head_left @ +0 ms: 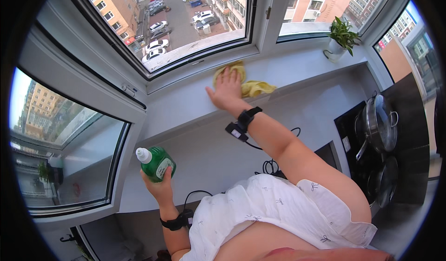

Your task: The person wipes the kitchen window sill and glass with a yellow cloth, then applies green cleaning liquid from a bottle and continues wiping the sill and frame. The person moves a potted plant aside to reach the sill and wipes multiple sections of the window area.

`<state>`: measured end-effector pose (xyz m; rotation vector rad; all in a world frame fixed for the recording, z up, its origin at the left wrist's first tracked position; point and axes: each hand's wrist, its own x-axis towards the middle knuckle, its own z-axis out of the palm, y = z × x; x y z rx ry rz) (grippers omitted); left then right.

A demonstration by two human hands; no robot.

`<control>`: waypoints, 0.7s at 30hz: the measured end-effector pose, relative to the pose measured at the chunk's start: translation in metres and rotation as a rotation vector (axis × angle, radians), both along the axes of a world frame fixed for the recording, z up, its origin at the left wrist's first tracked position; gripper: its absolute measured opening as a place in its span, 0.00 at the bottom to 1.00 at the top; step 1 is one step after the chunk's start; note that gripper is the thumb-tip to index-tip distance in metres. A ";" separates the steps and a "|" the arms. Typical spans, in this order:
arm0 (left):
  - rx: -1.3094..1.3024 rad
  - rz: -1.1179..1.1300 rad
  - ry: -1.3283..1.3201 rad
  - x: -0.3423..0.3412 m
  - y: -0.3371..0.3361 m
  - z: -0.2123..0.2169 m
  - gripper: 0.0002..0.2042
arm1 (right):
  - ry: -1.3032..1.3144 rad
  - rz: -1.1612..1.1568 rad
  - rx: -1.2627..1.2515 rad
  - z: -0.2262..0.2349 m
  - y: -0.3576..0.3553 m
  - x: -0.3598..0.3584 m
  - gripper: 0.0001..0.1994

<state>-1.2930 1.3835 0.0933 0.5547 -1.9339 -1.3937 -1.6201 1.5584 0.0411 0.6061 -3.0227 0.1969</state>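
Note:
My left hand [159, 186] is wrapped round the lower part of a green dish soap bottle [157, 164] with a white cap and a pale label. The bottle is held up over the counter, near the open window sash on the left. Farther off, my right hand [227, 90] lies flat on a yellow cloth [258, 88], pressing it against the white windowsill [179, 104]. Its fingers are stretched out and the thumb points left. Part of the cloth is bunched right of the hand, reaching the sill's front edge; what lies under the palm is hidden.
A potted plant [343, 40] in a white pot stands at the sill's right end. On the right, a lidded pan [378, 124] and a second pan [385, 182] sit on a black cooktop [346, 133]. A black cable [268, 167] lies coiled on the counter near my body.

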 end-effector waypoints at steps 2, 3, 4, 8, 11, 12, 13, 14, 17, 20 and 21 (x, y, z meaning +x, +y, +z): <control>-0.077 0.003 -0.096 -0.017 0.003 0.005 0.32 | 0.053 0.343 -0.127 -0.003 -0.068 0.050 0.34; -0.142 -0.001 -0.118 -0.026 0.005 0.007 0.32 | 0.029 0.511 -0.183 -0.002 -0.085 0.064 0.30; -0.203 -0.016 -0.139 -0.035 0.006 0.007 0.32 | -0.024 0.701 -0.268 -0.001 -0.088 0.067 0.27; -0.242 -0.089 -0.115 -0.064 0.012 0.001 0.33 | -0.046 0.799 -0.310 0.000 0.022 0.020 0.19; -0.210 -0.131 -0.141 -0.073 0.018 -0.007 0.33 | 0.137 0.313 -0.143 -0.002 0.184 -0.049 0.22; -0.193 -0.152 -0.156 -0.073 0.021 -0.008 0.33 | 0.125 0.109 -0.074 0.000 0.237 -0.072 0.23; -0.179 -0.169 -0.172 -0.075 0.024 -0.009 0.33 | 0.100 -0.114 0.025 0.004 0.282 -0.097 0.25; -0.168 -0.183 -0.194 -0.076 0.028 -0.008 0.33 | 0.028 -0.300 0.029 0.010 0.322 -0.120 0.27; -0.158 -0.184 -0.201 -0.085 0.041 -0.001 0.33 | 0.011 -0.536 0.069 0.018 0.354 -0.168 0.30; -0.116 -0.214 -0.156 -0.113 0.056 0.015 0.34 | -0.007 -0.509 0.162 0.011 0.279 -0.166 0.32; -0.093 -0.235 -0.131 -0.129 0.064 0.022 0.34 | 0.024 -0.493 0.070 0.004 0.238 -0.152 0.33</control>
